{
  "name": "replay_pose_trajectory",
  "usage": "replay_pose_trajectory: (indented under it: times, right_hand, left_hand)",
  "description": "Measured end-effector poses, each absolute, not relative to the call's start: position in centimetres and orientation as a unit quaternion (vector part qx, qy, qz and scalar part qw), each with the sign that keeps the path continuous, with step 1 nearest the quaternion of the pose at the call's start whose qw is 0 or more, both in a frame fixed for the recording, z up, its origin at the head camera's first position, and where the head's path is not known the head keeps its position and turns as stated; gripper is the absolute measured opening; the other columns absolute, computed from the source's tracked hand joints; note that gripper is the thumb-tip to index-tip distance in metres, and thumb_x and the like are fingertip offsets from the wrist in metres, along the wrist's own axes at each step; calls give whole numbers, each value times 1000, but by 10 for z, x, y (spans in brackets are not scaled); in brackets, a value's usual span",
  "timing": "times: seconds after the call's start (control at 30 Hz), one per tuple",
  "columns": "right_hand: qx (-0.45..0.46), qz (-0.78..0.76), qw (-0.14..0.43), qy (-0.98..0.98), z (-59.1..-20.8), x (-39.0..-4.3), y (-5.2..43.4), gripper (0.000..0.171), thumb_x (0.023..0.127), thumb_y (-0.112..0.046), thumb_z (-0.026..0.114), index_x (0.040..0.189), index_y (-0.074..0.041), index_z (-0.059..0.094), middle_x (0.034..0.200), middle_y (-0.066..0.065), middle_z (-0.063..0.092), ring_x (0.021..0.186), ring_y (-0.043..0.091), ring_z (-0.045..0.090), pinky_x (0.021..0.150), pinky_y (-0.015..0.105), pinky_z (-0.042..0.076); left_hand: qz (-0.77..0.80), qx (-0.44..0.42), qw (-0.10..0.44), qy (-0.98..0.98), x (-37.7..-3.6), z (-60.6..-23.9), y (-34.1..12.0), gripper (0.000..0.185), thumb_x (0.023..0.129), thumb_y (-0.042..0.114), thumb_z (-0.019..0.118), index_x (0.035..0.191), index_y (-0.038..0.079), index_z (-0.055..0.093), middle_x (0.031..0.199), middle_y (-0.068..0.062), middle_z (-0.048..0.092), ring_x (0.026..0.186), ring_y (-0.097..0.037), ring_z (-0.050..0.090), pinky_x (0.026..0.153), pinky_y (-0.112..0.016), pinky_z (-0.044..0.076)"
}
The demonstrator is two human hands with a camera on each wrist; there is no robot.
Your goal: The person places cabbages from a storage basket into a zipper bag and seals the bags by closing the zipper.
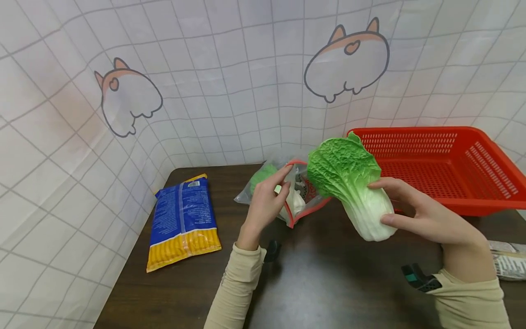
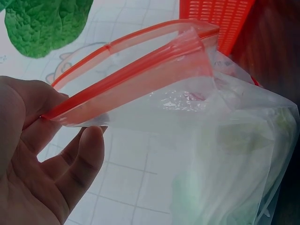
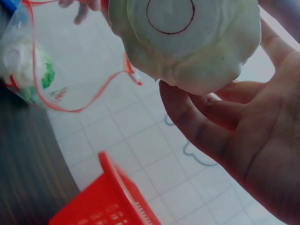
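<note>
A dark brown table (image 1: 328,283) stands against a white grid-patterned backdrop (image 1: 230,82) printed with cartoon corgi shapes. Above the table's middle, the person's right hand (image 1: 423,214) grips the pale stem end of a toy napa cabbage (image 1: 349,183), fingers curled round its base, the green leafy top tilted up and to the left. The right wrist view shows the cabbage's flat underside with a drawn circle, resting against the fingers (image 3: 201,126).

Just beside the cabbage's leaves, the left hand (image 1: 265,201) pinches the red zip rim of a clear plastic bag (image 1: 293,194), holding its mouth open toward the cabbage; the left wrist view shows thumb and fingers (image 2: 79,154) nipping the rim's corner. Green and white items lie inside the bag, too blurred to name.

A red perforated basket (image 1: 444,164) sits at the back right. A blue and yellow packet (image 1: 182,221) lies flat at the left.
</note>
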State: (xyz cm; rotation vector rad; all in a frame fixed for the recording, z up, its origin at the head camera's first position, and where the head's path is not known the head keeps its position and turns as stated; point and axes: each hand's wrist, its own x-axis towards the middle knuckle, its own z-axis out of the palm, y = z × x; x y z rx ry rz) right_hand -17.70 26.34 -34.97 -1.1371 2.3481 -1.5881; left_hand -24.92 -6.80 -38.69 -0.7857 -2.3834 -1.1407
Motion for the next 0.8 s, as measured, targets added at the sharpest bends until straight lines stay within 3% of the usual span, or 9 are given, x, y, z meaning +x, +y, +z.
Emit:
replay_pose_trajectory:
  times: [0.1,0.27,0.37,0.5,0.67,0.8]
  right_hand:
    - [-377,-519,52,765,-352,-178,257,67,85,17,60,144,-3,35,126,7,49,104,17,55,76,28,52]
    - [-386,-525,59,756,-355,-181,246,66,87,14,62,144,-6,36,126,8,49,106,17,55,77,27,52]
    - [-390,-528,63,752,-358,-183,242,65,87,13,62,144,-7,36,126,9,50,108,17,54,79,27,52]
    - [-393,-530,67,748,-363,-187,240,65,86,13,63,143,-6,37,125,9,51,108,17,54,79,27,52]
    - [-382,-522,68,759,-368,-191,241,63,87,10,64,142,-8,39,124,7,53,109,15,56,81,26,51]
    - [-380,-518,67,763,-369,-192,241,62,87,9,65,142,-9,40,124,7,53,108,15,56,81,27,52]
  left_hand:
    - [-406,-281,189,-849,-249,-387,-68,44,96,3,54,139,10,56,120,-9,67,75,-12,60,43,-21,27]
    - [-416,-279,180,-847,-248,-387,-68,44,97,5,55,140,13,55,112,-9,69,43,-6,37,41,-20,28]
    - [-422,-276,178,-845,-248,-386,-69,43,97,4,57,139,12,56,104,-10,70,36,-2,25,39,-21,28]
    - [-421,-273,180,-846,-248,-386,-69,42,96,2,58,138,9,58,106,-12,71,37,1,28,39,-21,31]
    - [-421,-272,176,-847,-248,-387,-69,42,96,2,56,138,8,57,124,-11,66,39,-2,35,42,-21,34]
    - [-421,-270,170,-849,-248,-387,-69,42,97,2,56,138,7,56,123,-11,66,42,-2,39,43,-21,36]
